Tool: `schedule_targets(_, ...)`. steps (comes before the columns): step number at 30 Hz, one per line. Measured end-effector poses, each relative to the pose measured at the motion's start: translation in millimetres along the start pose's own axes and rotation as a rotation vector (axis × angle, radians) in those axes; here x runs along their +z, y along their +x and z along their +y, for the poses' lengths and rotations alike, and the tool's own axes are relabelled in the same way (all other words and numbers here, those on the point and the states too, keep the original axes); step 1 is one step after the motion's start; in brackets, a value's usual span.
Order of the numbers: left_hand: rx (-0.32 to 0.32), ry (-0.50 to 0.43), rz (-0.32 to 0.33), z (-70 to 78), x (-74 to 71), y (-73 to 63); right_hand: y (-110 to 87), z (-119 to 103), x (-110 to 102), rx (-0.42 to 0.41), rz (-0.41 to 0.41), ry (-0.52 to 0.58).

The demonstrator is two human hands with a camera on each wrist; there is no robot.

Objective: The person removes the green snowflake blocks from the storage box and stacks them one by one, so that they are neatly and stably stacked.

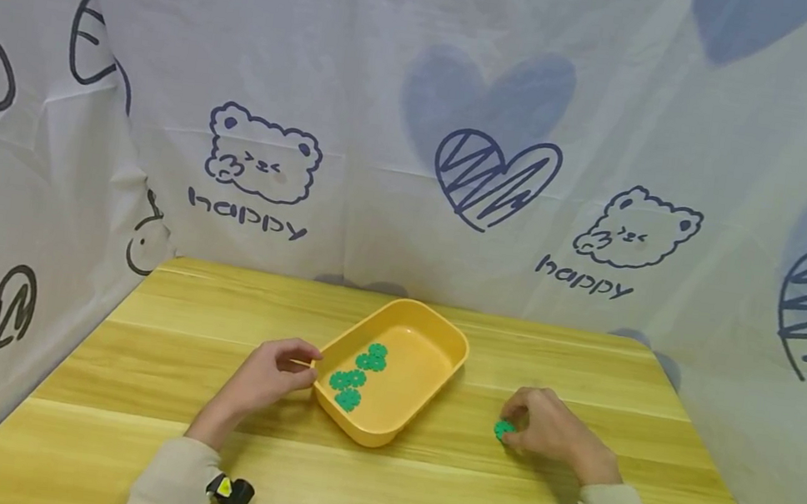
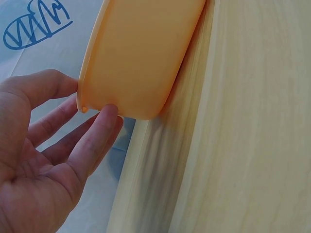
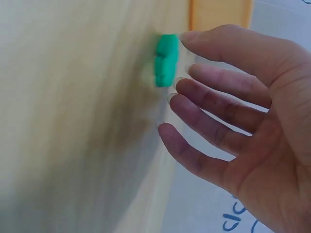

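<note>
One green snowflake-shaped disc (image 1: 503,429) is at the fingertips of my right hand (image 1: 547,425), over to the right of the yellow plastic tray (image 1: 406,383) and apart from it. My right grip is loose rather than clenched: in the right wrist view the thumb and fingers are spread, gently bent, with their tips right beside the disc, which shows there edge-on. I cannot tell whether a fingertip touches it, nor whether it lies flat on the tabletop (image 1: 433,499) or is slightly raised. My left hand (image 1: 274,372) has its grip on the tray, thumb and fingers taking the corner at its near left; the left wrist view shows fingertips against the rim and the outer wall. The tray, rectangular with rounded corners, sits at a slant on the wood-grained tabletop between my hands. Inside it, several more green discs (image 1: 348,399) lie along the left side, some of them overlapping. I have pale sleeves (image 1: 171,480) on both arms and a small black camera (image 1: 233,494) at each wrist. Behind the tabletop hangs a white cloth (image 1: 369,223) printed with blue hearts, bear faces and the word "happy".
</note>
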State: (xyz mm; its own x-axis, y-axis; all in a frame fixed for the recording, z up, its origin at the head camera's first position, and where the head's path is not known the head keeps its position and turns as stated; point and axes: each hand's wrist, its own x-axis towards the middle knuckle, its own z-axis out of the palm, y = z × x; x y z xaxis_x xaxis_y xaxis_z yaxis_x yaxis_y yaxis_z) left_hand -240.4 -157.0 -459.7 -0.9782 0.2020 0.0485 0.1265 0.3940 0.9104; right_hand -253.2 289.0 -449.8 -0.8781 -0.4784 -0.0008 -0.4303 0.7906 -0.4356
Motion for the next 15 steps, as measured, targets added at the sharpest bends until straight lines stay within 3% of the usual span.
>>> schedule_targets(6, -0.007, 0.005, 0.001, 0.5, 0.4, 0.3, 13.5, -17.6, -14.3, -0.051, 0.02, 0.034)
schedule_targets(15, -0.001, 0.012, -0.004, 0.4, 0.2, -0.5, 50.6, -77.5, -26.0, -0.193, 0.017, 0.052)
